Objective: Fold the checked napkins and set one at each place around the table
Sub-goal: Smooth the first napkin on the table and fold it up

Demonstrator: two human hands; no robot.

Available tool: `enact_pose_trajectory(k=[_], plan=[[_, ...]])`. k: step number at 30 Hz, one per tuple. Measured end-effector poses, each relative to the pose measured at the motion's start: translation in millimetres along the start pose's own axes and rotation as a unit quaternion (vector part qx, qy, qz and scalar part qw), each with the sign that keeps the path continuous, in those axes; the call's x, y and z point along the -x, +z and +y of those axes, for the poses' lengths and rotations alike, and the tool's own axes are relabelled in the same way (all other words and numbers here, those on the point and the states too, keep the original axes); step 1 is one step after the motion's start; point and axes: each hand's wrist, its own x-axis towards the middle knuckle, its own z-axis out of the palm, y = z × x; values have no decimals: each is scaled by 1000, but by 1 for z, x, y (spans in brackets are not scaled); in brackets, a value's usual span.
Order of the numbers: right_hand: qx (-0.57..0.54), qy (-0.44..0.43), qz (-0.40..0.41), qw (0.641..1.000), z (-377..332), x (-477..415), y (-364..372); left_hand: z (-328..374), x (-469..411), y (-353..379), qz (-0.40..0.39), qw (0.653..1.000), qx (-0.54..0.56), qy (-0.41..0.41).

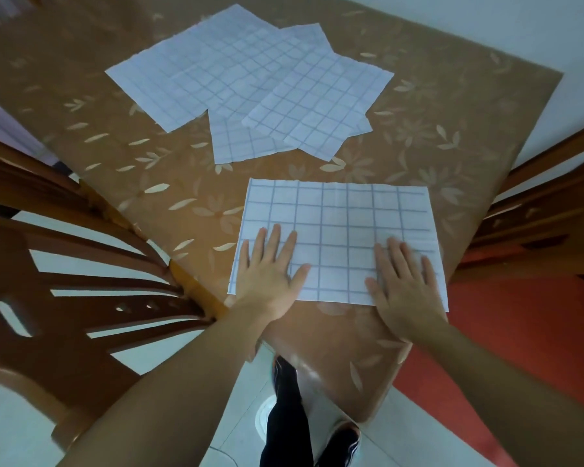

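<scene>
Left forearm (169,382) and right forearm (506,382) are seen bare, extended from the bottom of the view onto the counter (115,129).

Counter: covered by a brown cloth with a pale leaf print; one corner is pointed toward the camera.

Wooden chair (64,281): slatted back, recorded at the counter's left side. A second wooden chair (536,214) is partly seen at the right side.

Pile of checked napkins (243,79): several white sheets with blue grid lines, laid flat and overlapped at differing angles near the counter's middle, well apart from the hands.

Near napkin (338,230): a rectangle laid flat by the near corner of the counter, apart from the pile. A vertical crease is noted at its middle.

Left hand (270,281): laid palm-down on the napkin's lower left part. Right hand (407,291): laid palm-down on its lower right part, the heel over the near edge.

Fingers: left fingers (273,241) and right fingers (398,257) are straight and spread, pressed flat on the napkin; nothing is grasped.

Shoe (344,439): seen on the tiled floor (14,416) below the counter corner.
</scene>
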Motion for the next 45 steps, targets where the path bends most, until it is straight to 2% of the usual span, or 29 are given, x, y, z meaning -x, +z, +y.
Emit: enact_pose_trajectory(k=[3, 5, 7, 9, 12, 16, 20, 24, 31, 37, 41, 45], plan=[[0, 15, 2, 1000, 10, 6, -3, -2, 2, -2, -17, 1000, -10, -5], [-6, -8, 17, 1000, 11, 11, -6, 7, 6, -7, 2, 998, -19, 51], [-25, -85, 47, 995, 10, 16, -11, 23, 11, -8, 49, 988, -11, 146], [-34, -174, 82, 981, 9, 21, -14, 37, 17, -4, 75, 976, 15, 204], [-9, -256, 118, 959, 5, 19, -18, 43, 23, 6, 102, 970, 48, 217], [84, -323, 137, 933, -2, 11, -19, 41, 28, 10, 87, 971, 53, 216], [130, -312, 130, 932, -10, 8, -19, 44, 31, 8, 73, 975, 52, 205], [147, -292, 119, 938, -16, 9, -19, 53, 34, 8, 141, 964, 60, 218], [43, -238, 113, 964, -15, 20, -26, 56, 30, 7, 156, 964, 51, 211], [98, -186, 77, 975, -1, 16, -37, 50, 37, -8, 109, 976, 70, 172], [107, -191, 59, 974, -18, 17, -63, 56, 36, -20, 62, 982, 106, 147], [77, -178, 8, 981, -32, 10, -90, 71, 29, -39, 92, 983, 97, 122]])
